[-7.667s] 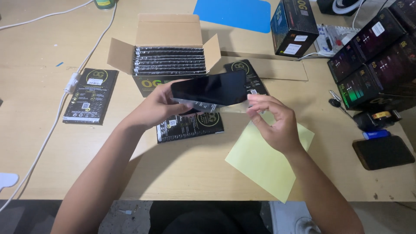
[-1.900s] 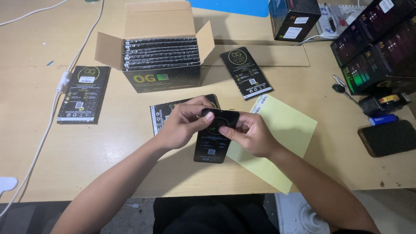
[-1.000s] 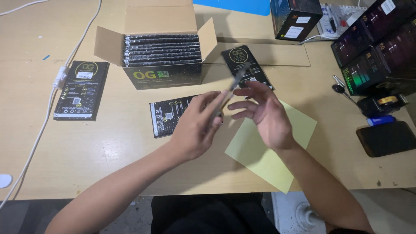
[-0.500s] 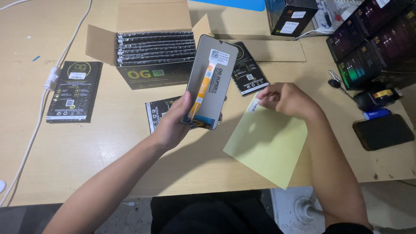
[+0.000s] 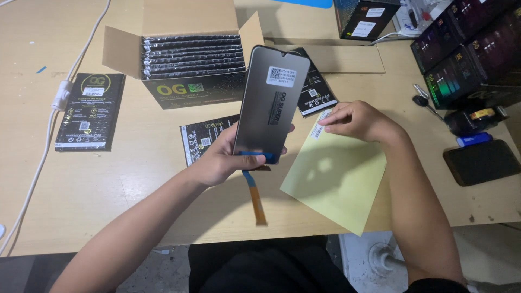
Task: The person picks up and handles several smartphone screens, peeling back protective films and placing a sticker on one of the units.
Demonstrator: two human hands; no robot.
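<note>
Head view: your left hand [image 5: 220, 163] is clamping the phone screen panel [image 5: 271, 103] at its lower end, long axis running up and away from that grip, flex cable [image 5: 254, 194] dangling below. Your right hand [image 5: 355, 119], just right of the panel, fingers together, is pinching the barcode sticker [image 5: 320, 123] w/ the yellow sheet [image 5: 336, 182] on the table [image 5: 135, 179].

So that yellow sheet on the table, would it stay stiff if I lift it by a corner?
Probably not. The yellow sheet lies thin and flat, overhanging the table edge, so it likely droops. It looks light; the right hand pinning its corner may be stopping it sliding.
</note>
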